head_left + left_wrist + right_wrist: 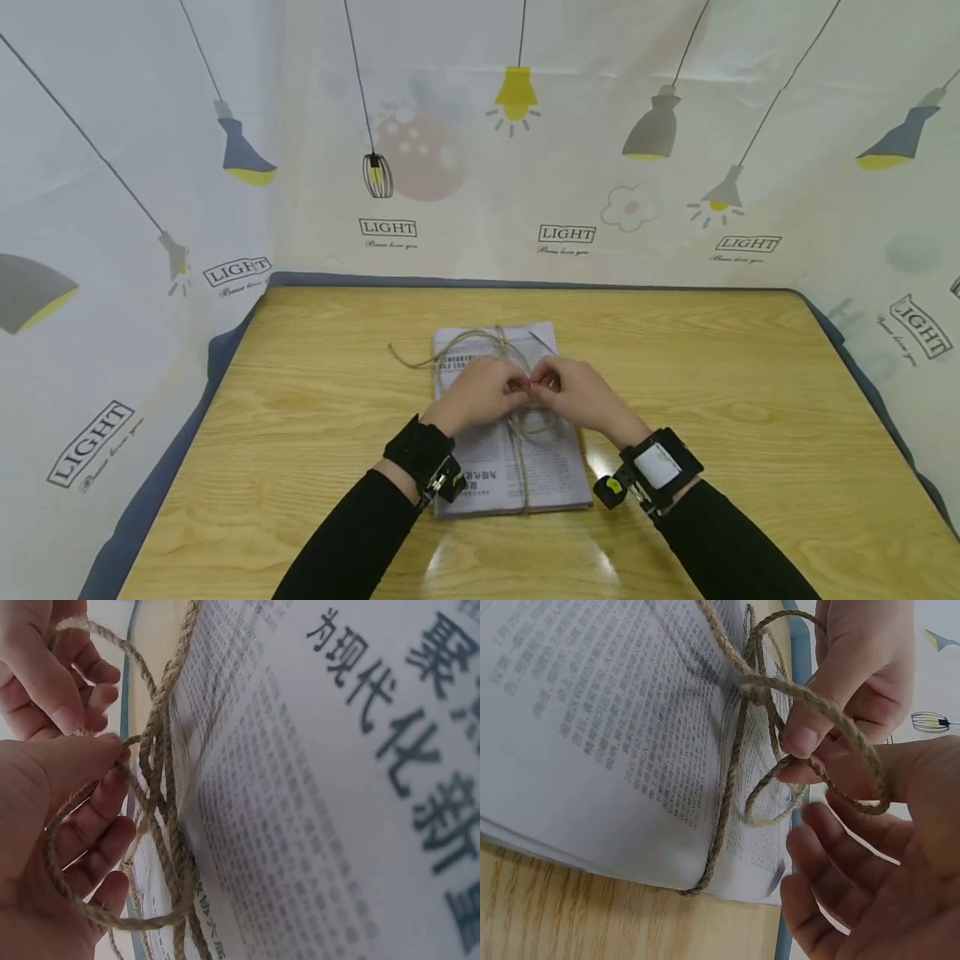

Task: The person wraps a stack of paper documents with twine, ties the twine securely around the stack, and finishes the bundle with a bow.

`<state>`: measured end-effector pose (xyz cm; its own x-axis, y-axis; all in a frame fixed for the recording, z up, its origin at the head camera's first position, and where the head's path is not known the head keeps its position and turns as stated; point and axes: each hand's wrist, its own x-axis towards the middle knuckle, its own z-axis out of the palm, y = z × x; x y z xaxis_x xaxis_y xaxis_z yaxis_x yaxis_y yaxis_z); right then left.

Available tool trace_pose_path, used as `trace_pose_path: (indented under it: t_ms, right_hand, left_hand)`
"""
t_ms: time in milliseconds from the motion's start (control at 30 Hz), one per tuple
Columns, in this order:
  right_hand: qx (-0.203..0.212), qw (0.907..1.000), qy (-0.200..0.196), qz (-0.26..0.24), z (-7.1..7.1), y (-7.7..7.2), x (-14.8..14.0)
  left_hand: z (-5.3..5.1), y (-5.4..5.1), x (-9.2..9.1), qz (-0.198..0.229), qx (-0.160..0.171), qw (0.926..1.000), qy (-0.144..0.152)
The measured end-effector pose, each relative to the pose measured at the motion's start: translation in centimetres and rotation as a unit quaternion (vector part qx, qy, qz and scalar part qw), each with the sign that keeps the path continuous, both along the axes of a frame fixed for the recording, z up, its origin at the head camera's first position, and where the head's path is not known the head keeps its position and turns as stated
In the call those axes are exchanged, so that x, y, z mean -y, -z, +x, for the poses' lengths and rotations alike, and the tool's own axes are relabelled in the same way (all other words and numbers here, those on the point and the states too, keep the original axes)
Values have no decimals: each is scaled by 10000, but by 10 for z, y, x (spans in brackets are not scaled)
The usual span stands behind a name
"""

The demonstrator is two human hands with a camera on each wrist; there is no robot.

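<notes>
Pinching jute twine | left hand, right hand together | newspaper stack: long axis near-to-far (one twine strand roughly parallel)

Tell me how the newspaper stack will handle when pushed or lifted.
The newspaper stack will probably flex, being layered paper. The twine crossing it should help hold it together. Lying flat, it seems unlikely to roll.

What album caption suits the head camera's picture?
A bare left hand and bare right hand pinch brown twisted twine above a rectangular printed white newspaper bundle.
</notes>
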<state>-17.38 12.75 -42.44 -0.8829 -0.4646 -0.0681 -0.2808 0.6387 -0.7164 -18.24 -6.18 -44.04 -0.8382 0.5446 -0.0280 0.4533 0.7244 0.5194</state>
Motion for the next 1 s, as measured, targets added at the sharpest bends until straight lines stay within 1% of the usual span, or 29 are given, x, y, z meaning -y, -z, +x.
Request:
trace_pose_path:
  t_ms: [100, 233, 300, 367, 433, 500, 600, 667, 767, 833, 933, 1000]
  right_hand:
    - [-316, 9994, 153, 19, 4, -3, -3]
    - [-758, 9958, 500, 65, 10, -8, -9]
    - [-984, 9932, 610, 95, 10, -10, -11]
    - [-1130, 9913, 658, 166, 9, -11, -13]
    - [-1082, 9914, 655, 331, 4, -8, -14]
    - [-946, 9923, 560, 564, -4, -2, -13]
    - [-559, 9950, 465, 682, -19, 8, -8]
    - [-447, 9957, 424, 695, -28, 13, -2]
    - [-240, 9968, 405, 641, -38, 19, 7]
    - [-305, 9957, 326, 813, -42, 22, 14]
    - [-445, 9931, 204, 1064, -44, 25, 21]
    - [-499, 9931, 271, 1027, -44, 26, 22]
  left_hand:
    - [0, 1, -1, -28, -42, 10000, -48]
    - [0, 1, -2, 47, 9, 9999, -98]
    - [0, 0, -1, 82, -60, 9999, -81]
    - [0, 1, -1, 114, -206, 9997, -30]
    - [0, 2, -1, 157, -355, 9992, 47]
    - [1, 3, 0, 218, -438, 9987, 115]
    - [1, 3, 2, 299, -379, 9986, 208]
    - [2, 3, 3, 333, -322, 9986, 263]
    - [3, 4, 4, 335, -287, 9986, 300]
    - [3, 3, 4, 343, -278, 9987, 259]
    - [4, 2, 6, 386, -276, 9988, 151]
    - [4, 0, 7, 393, -297, 9988, 61]
